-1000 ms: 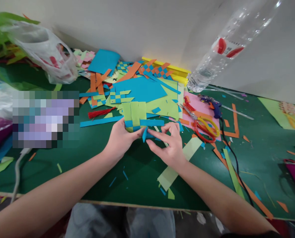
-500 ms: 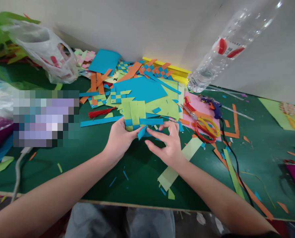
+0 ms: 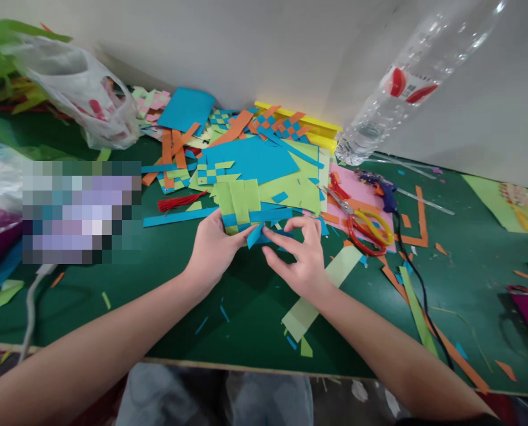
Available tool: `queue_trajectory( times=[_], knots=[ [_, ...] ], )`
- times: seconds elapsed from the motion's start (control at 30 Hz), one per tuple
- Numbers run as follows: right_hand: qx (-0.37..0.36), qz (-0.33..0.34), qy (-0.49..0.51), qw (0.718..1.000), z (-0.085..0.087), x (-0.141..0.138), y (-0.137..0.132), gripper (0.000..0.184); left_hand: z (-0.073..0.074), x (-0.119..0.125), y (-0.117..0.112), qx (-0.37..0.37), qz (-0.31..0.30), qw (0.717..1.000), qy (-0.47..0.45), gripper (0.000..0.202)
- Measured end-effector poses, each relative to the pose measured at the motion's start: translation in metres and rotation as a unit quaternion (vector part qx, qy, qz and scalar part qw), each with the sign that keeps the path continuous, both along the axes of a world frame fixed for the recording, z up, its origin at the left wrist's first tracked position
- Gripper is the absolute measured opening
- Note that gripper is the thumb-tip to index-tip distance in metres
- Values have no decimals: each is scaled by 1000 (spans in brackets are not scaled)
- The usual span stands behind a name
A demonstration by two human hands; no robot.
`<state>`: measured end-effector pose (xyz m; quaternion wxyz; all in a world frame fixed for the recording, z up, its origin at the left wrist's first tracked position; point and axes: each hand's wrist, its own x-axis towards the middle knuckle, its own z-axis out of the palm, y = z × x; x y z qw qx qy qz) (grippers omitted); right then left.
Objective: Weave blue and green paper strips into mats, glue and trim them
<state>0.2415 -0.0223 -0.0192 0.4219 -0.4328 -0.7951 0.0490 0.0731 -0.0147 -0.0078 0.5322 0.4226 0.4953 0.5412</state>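
Observation:
My left hand [image 3: 215,245] is closed on a woven paper piece [image 3: 240,201] of light green and blue strips, thumb in front and the other fingers mostly hidden behind it. A blue paper strip [image 3: 270,216] runs across the weave and sticks out to the right. A short blue strip end [image 3: 255,235] is folded up at the lower edge, by the left thumb tip. My right hand [image 3: 302,254] has its index fingertip against that folded end. Its thumb is held apart below, and the other fingers are bent and spread.
Blue sheets [image 3: 250,160] and coloured scraps lie behind the hands. Scissors [image 3: 366,228] and a blue glue gun [image 3: 383,192] with a black cord are to the right. A plastic bottle [image 3: 388,89] stands at the back; a white bag [image 3: 81,89] and a blurred-out device [image 3: 81,213] are left.
The light green upper strips of the woven piece have tilted slightly left. My right thumb has shifted a little upward; both hands otherwise stay in place.

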Motion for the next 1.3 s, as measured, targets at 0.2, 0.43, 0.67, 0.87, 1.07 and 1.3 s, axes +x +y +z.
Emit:
queue_trajectory(
  times=[0.2,0.43,0.67,0.87,1.07,1.3],
  knots=[
    [3,-1,-3,1000,0,1,1,24,-1,-1,1,22,-10,1000,4,43],
    [-3,-20,17,1000,3,2,2,23,-2,-1,1,24,-9,999,45,40],
    [24,-45,13,999,3,1,1,21,-3,-2,2,20,15,996,85,38],
    [70,-83,21,994,5,0,-2,15,-3,-1,1,22,12,997,73,35],
    [77,-77,11,994,2,0,0,13,-5,-1,0,26,-2,999,48,38],
    [102,-49,-56,992,1,-2,0,17,-8,0,1,26,-16,999,33,40]
  ],
)
